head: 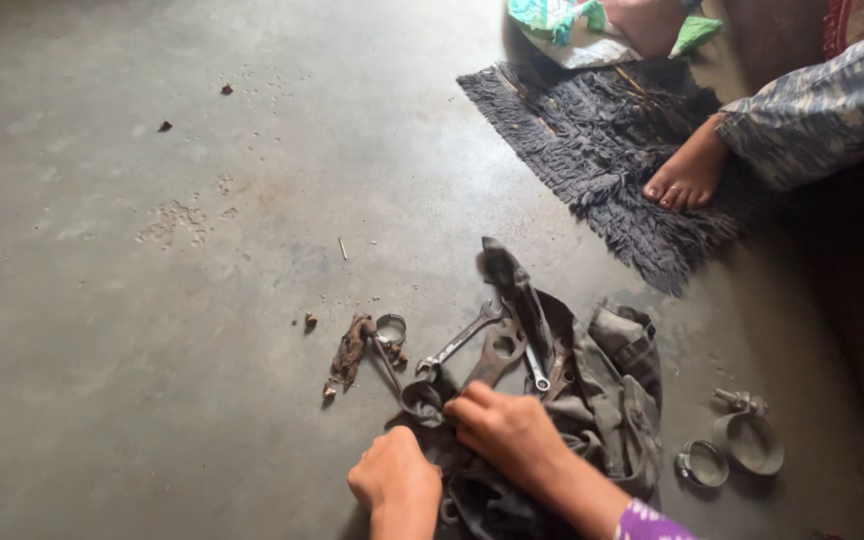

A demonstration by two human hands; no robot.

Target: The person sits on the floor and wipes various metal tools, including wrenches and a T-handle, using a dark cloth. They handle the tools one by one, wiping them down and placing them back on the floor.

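- Where the grey cement floor [152,330] meets the near edge of the view, both hands are down on a crumpled, grimy olive-grey cloth bag [607,410] that lies spread on the floor.
- The left hand [397,478] is curled into a loose fist at the bag's near left corner, knuckles up; it seems to pinch a fold of the fabric, though the fingertips are hidden.
- The right hand [507,428], with a purple patterned sleeve [647,523] at the wrist, rests just beside it, fingers bent and closed over the cloth near the wrench handles.
- On the bag, just beyond the right hand, lie several rusty tools: a long combination wrench [462,340] slanting toward the far side, a broad open-ended spanner [497,355] next to it, and a slimmer ring spanner [535,372] touching that one.
- To the left of the bag, on bare floor, sits a small metal hose clamp [390,326] beside a brown rusted scrap [349,352].
- To the right of the bag lie two more band clamps, a smaller one [702,463] and a larger one with a screw [749,432], near each other.
- Toward the far right, another person's bare foot [689,172] rests on a dark fringed mat [602,150], under a blue-grey patterned trouser leg [827,110].
- Beyond the mat's far edge lies a green and white plastic wrapper [562,20].
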